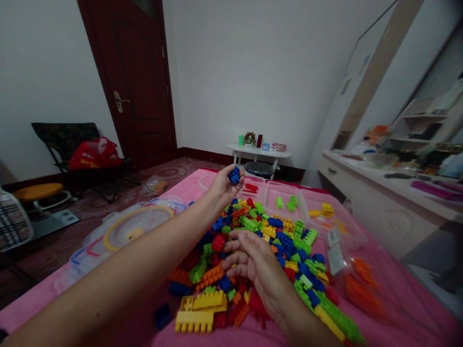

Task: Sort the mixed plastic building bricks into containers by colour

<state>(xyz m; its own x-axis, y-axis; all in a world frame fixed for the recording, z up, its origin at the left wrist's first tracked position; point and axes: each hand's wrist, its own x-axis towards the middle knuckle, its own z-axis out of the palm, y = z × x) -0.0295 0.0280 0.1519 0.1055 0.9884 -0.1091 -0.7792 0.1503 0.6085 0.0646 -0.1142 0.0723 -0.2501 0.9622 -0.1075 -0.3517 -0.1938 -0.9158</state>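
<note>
My left hand point(224, 185) is raised past the far side of the pile, its fingers closed around blue building bricks point(234, 175); how many cannot be made out. Below it spreads a big heap of mixed building bricks point(249, 223) in red, green, yellow, blue and orange. Low over the near part of this heap, my right hand point(249, 260) hangs with loosely bent fingers apart and nothing visible in them. A red brick point(218, 243) lies by its fingertips. Yellow bricks point(202, 308) sit together at the near edge.
Clear plastic boxes line the far edge: one with red bricks point(251, 188), one with green bricks point(291, 203), one with yellow bricks point(327, 209). Round-rimmed lids point(139, 226) lie left on the pink cloth point(191, 185). An orange heap point(361, 289) in clear plastic lies right.
</note>
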